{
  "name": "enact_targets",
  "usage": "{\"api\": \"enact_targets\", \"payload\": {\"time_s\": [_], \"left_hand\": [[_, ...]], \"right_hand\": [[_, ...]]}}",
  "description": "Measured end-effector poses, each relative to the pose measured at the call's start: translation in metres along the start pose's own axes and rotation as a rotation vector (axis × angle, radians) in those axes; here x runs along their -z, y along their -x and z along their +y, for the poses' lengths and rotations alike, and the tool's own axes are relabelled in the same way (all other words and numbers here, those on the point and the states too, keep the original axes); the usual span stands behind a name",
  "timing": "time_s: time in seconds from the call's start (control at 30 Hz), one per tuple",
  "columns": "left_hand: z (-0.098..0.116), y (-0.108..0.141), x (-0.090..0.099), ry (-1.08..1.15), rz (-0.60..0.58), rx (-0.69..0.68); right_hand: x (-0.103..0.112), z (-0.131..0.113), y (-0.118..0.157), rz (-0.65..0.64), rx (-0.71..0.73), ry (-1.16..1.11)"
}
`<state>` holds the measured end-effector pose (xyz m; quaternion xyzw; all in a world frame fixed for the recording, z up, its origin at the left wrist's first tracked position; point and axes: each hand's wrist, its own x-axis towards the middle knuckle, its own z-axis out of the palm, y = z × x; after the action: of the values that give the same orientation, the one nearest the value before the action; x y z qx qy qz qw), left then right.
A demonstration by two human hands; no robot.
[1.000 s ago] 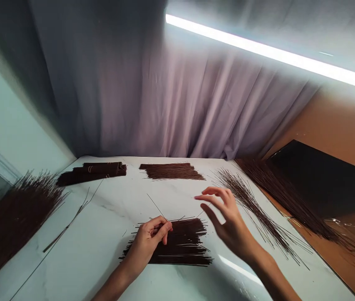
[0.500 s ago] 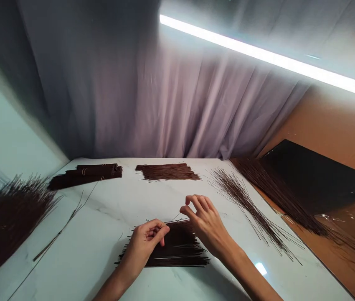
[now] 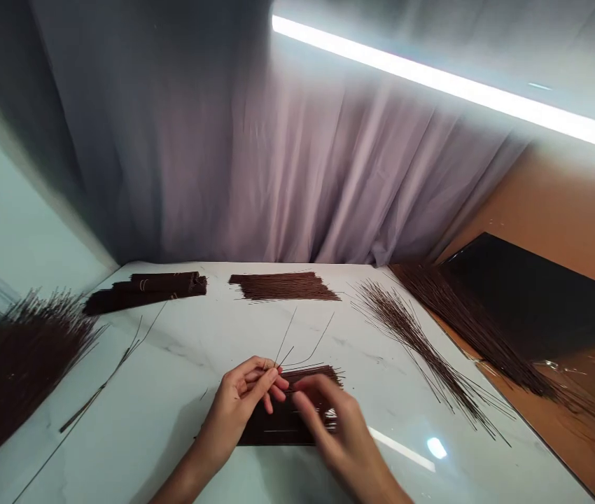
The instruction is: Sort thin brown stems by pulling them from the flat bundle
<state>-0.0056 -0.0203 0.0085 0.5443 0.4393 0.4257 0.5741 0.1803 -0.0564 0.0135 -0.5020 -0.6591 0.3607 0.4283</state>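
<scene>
My left hand [image 3: 249, 392] pinches a few thin dark sticks [image 3: 287, 334], whose ends fan up and to the right past the fingertips. Beside it, my right hand [image 3: 332, 420] is blurred, its thumb and index finger apart over the right part of a pile of dark brown sticks [image 3: 276, 427]. Nothing shows between those fingers. Both hands hide much of this pile, which lies flat on the white marbled table [image 3: 213, 336].
Tied dark bundles [image 3: 155, 285] and a flat row of sticks [image 3: 284, 286] lie at the back. Loose sticks [image 3: 423, 343] fan out on the right, a few [image 3: 106, 385] on the left. Large heaps [image 3: 19, 371] flank the far left and right edge [image 3: 476, 329].
My right hand has come down and toward me, from above the pile to over its right part. Sticks now stand up out of my left hand's pinch. The view has shifted slightly.
</scene>
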Motion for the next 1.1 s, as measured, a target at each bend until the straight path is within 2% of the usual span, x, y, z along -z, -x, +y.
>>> {"api": "enact_targets", "payload": {"time_s": [0.07, 0.17, 0.27, 0.43, 0.5, 0.53, 0.6, 0.67, 0.7, 0.73, 0.8, 0.83, 0.93, 1.1], "left_hand": [[0.009, 0.004, -0.007, 0.090, 0.054, 0.021], [0.015, 0.007, -0.013, 0.165, 0.108, 0.039], [0.014, 0.006, -0.017, 0.181, 0.109, 0.015], [0.010, 0.003, -0.024, 0.179, 0.027, 0.040], [0.005, 0.000, -0.022, 0.033, 0.004, 0.000], [0.002, -0.002, -0.020, -0.092, 0.001, -0.056], [-0.006, -0.005, -0.013, -0.380, -0.017, -0.189], [-0.014, -0.006, -0.006, -0.623, -0.063, -0.285], [-0.017, -0.007, -0.004, -0.713, -0.083, -0.315], [-0.020, -0.007, -0.002, -0.780, -0.092, -0.340], [-0.024, -0.007, -0.002, -0.864, -0.082, -0.379], [-0.025, -0.007, -0.002, -0.883, -0.078, -0.392], [-0.026, -0.006, -0.005, -0.898, -0.091, -0.419], [-0.024, -0.005, -0.003, -0.909, -0.095, -0.434]], "right_hand": [[-0.024, -0.002, 0.003, -0.082, -0.055, -0.173], [-0.042, -0.003, -0.002, -0.080, -0.153, -0.404], [-0.042, -0.003, -0.008, -0.068, -0.223, -0.479], [-0.038, -0.004, -0.009, -0.090, -0.184, -0.453], [-0.022, -0.002, -0.012, -0.088, -0.174, -0.320], [-0.007, 0.000, -0.014, -0.073, -0.171, -0.220], [0.038, 0.012, -0.021, 0.023, -0.168, 0.030], [0.093, 0.032, -0.028, 0.124, -0.196, 0.165], [0.120, 0.044, -0.032, 0.194, -0.214, 0.319], [0.144, 0.057, -0.036, 0.254, -0.219, 0.733], [0.180, 0.079, -0.041, 0.291, -0.229, 0.933], [0.190, 0.088, -0.042, 0.287, -0.223, 1.008], [0.198, 0.103, -0.040, 0.276, -0.183, 1.091], [0.166, 0.095, -0.045, 0.403, -0.007, 1.199]]}}
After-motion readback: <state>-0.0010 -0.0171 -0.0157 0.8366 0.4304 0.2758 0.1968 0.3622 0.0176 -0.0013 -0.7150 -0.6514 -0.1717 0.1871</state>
